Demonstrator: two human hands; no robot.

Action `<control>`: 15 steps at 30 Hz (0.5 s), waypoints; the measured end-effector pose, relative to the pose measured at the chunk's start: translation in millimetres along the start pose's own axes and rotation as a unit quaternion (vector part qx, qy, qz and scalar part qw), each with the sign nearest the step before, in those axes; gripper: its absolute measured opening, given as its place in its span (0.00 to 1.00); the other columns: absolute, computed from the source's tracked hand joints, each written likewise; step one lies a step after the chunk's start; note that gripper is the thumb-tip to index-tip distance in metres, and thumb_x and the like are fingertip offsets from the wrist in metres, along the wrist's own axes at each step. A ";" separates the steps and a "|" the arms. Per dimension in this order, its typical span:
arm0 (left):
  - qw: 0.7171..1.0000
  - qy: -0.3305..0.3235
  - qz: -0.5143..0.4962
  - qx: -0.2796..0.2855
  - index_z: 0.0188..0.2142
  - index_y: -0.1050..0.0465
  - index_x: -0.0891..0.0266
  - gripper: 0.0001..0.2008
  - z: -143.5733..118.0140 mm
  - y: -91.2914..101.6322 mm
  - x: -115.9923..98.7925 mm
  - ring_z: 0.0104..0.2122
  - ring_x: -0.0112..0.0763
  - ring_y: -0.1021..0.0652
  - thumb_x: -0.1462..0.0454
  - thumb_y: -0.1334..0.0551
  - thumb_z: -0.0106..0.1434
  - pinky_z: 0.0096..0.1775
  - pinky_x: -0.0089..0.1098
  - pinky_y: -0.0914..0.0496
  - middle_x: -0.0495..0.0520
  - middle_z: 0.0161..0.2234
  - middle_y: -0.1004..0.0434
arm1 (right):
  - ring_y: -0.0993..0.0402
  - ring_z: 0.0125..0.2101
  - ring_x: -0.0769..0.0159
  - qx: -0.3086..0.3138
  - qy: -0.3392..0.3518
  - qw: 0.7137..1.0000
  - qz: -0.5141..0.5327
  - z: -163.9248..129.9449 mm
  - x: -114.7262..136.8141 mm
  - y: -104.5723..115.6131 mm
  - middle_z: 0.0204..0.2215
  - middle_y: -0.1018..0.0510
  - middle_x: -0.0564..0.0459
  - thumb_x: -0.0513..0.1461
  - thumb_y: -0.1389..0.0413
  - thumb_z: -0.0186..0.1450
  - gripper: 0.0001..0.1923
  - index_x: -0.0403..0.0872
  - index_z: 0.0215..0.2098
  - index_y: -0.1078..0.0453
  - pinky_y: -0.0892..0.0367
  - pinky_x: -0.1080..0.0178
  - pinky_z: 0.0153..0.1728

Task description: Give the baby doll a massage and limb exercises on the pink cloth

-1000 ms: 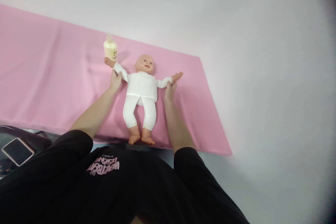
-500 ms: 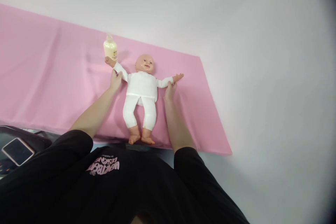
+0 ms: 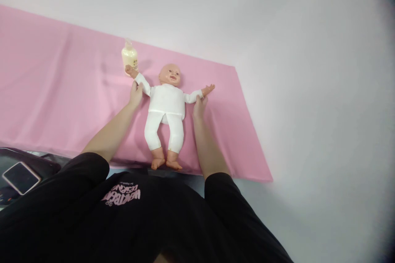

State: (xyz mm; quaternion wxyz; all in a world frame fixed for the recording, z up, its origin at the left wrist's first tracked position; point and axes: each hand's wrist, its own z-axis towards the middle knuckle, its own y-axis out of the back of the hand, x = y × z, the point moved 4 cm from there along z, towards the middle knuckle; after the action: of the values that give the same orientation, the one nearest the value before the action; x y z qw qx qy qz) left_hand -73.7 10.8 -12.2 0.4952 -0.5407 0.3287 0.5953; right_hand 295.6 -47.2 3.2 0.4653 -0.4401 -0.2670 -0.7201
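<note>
A baby doll [image 3: 167, 99] with a white cloth body lies on its back on the pink table cover [image 3: 86, 86], its feet towards me and both arms spread out. My left hand [image 3: 135, 94] is closed around the doll's arm on the left, near the wrist. The forearm of the doll's other arm is gripped by my right hand [image 3: 200, 106], with thumb and fingers at the sleeve's end. Behind the doll's fist on the left stands a pump bottle [image 3: 130, 56] of pale yellow liquid, partly covered by that fist.
A phone [image 3: 21, 178] with a dark screen lies on a black surface at the lower left, below the table's near edge. The pink cover ends at a slanting edge on the right, with pale floor beyond it.
Both of the doll's hands have shifted slightly inward, the one on the right also a little upward. My hands keep their hold and have barely moved. The doll's body stays in place.
</note>
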 end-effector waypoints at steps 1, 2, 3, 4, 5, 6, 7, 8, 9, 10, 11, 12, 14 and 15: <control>1.000 0.000 -0.002 0.000 0.53 0.26 0.55 0.18 -0.7 -0.5 -0.8 0.64 0.51 0.18 0.47 0.33 0.74 0.71 0.52 0.27 0.63 0.57 0.17 | 0.44 0.83 0.50 -0.006 -0.018 1.000 0.007 1.4 -1.3 0.3 0.84 0.48 0.36 0.48 0.47 0.72 0.43 0.45 0.82 0.49 0.39 0.38 0.79; 1.000 0.001 -0.006 0.002 0.53 0.26 0.54 0.19 -1.5 -1.0 -1.7 0.63 0.51 0.18 0.45 0.34 0.75 0.71 0.52 0.27 0.63 0.57 0.17 | 0.45 0.83 0.50 -0.014 -0.039 0.999 0.015 2.7 -2.9 0.7 0.85 0.49 0.36 0.47 0.46 0.71 0.45 0.45 0.82 0.50 0.39 0.38 0.79; 1.000 0.002 -0.010 0.005 0.52 0.25 0.54 0.19 -2.4 -1.3 -2.6 0.62 0.50 0.18 0.44 0.35 0.75 0.70 0.52 0.27 0.63 0.57 0.17 | 0.45 0.83 0.50 -0.021 -0.059 0.998 0.022 3.7 -4.1 0.9 0.85 0.50 0.36 0.46 0.45 0.69 0.46 0.44 0.81 0.50 0.39 0.39 0.79; 1.000 0.002 -0.013 0.010 0.53 0.25 0.54 0.20 -3.3 -1.7 -3.7 0.62 0.50 0.17 0.42 0.36 0.75 0.69 0.51 0.26 0.63 0.57 0.17 | 0.46 0.83 0.49 -0.023 -0.069 0.997 0.024 4.3 -4.3 0.7 0.85 0.51 0.35 0.45 0.45 0.67 0.47 0.44 0.81 0.50 0.39 0.38 0.79; 1.000 0.002 -0.016 0.015 0.53 0.24 0.53 0.22 -4.2 -1.9 -4.9 0.62 0.50 0.17 0.41 0.37 0.75 0.68 0.50 0.26 0.63 0.56 0.16 | 0.47 0.84 0.49 -0.025 -0.074 0.997 0.024 4.7 -3.8 0.6 0.85 0.51 0.35 0.44 0.44 0.65 0.48 0.43 0.81 0.51 0.38 0.38 0.79; 1.000 0.001 -0.017 0.020 0.53 0.24 0.53 0.23 -5.0 -2.2 -6.1 0.61 0.49 0.17 0.40 0.38 0.75 0.67 0.49 0.25 0.62 0.56 0.16 | 0.48 0.84 0.48 -0.027 -0.075 0.997 0.024 4.8 -2.8 0.5 0.85 0.52 0.35 0.43 0.44 0.64 0.49 0.43 0.81 0.50 0.38 0.38 0.79; 1.000 0.002 -0.016 0.024 0.53 0.24 0.53 0.24 -5.7 -2.4 -7.2 0.60 0.48 0.17 0.39 0.38 0.75 0.66 0.47 0.24 0.62 0.55 0.16 | 0.48 0.84 0.48 -0.028 -0.074 0.997 0.022 4.6 -1.6 0.3 0.85 0.52 0.35 0.43 0.44 0.64 0.49 0.43 0.81 0.50 0.38 0.37 0.79; 1.000 0.002 -0.014 0.027 0.52 0.23 0.53 0.24 -6.2 -2.6 -8.1 0.60 0.48 0.16 0.38 0.39 0.75 0.64 0.46 0.23 0.62 0.54 0.16 | 0.48 0.84 0.48 -0.028 -0.074 0.997 0.021 4.3 -0.5 0.2 0.85 0.52 0.35 0.43 0.45 0.64 0.49 0.43 0.81 0.50 0.38 0.37 0.79; 1.000 0.003 -0.011 0.028 0.52 0.23 0.52 0.25 -6.5 -2.8 -8.6 0.59 0.47 0.16 0.37 0.39 0.75 0.63 0.45 0.22 0.61 0.53 0.15 | 0.48 0.84 0.49 -0.027 -0.074 0.997 0.019 3.8 0.4 -0.1 0.85 0.51 0.35 0.43 0.45 0.65 0.48 0.44 0.81 0.50 0.38 0.36 0.79; 1.000 0.005 -0.010 0.027 0.51 0.23 0.52 0.25 -6.5 -2.8 -8.7 0.57 0.47 0.15 0.37 0.39 0.75 0.62 0.44 0.22 0.60 0.51 0.15 | 0.47 0.84 0.49 -0.025 -0.075 0.997 0.018 3.2 1.0 -0.4 0.85 0.51 0.36 0.43 0.45 0.65 0.48 0.44 0.81 0.50 0.38 0.36 0.79; 1.000 0.007 -0.010 0.025 0.50 0.23 0.52 0.25 -6.2 -2.9 -8.4 0.56 0.46 0.15 0.37 0.39 0.75 0.61 0.44 0.21 0.60 0.50 0.15 | 0.46 0.84 0.49 -0.023 -0.074 0.997 0.019 2.5 1.7 -0.6 0.85 0.51 0.35 0.43 0.45 0.65 0.48 0.44 0.81 0.50 0.38 0.37 0.79; 1.000 0.007 -0.011 0.022 0.50 0.23 0.52 0.24 -5.7 -2.9 -7.9 0.55 0.46 0.15 0.37 0.39 0.75 0.60 0.44 0.21 0.59 0.50 0.15 | 0.45 0.83 0.49 -0.022 -0.071 0.997 0.021 1.5 2.6 -0.7 0.85 0.50 0.36 0.44 0.45 0.65 0.48 0.44 0.81 0.50 0.38 0.38 0.79; 1.000 0.002 -0.011 0.021 0.50 0.23 0.52 0.24 -4.2 -2.9 -6.5 0.53 0.46 0.15 0.37 0.39 0.75 0.60 0.45 0.21 0.58 0.49 0.15 | 0.44 0.83 0.51 -0.011 -0.044 0.999 0.016 -1.1 7.6 -1.2 0.85 0.49 0.38 0.44 0.46 0.66 0.47 0.46 0.82 0.50 0.38 0.38 0.79; 1.000 -0.002 -0.009 0.024 0.49 0.23 0.52 0.24 -3.5 -2.9 -5.7 0.52 0.47 0.15 0.37 0.38 0.74 0.60 0.45 0.21 0.58 0.49 0.16 | 0.45 0.83 0.51 0.000 -0.020 1.000 0.007 -3.0 12.3 -1.8 0.85 0.49 0.40 0.44 0.46 0.68 0.46 0.48 0.82 0.49 0.38 0.38 0.79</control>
State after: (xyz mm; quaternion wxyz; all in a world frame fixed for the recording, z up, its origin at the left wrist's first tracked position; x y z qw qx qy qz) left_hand -70.3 7.1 -6.9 0.5137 -0.5303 0.3370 0.5842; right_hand 290.7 -54.2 12.6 0.4649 -0.4567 -0.2730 -0.7076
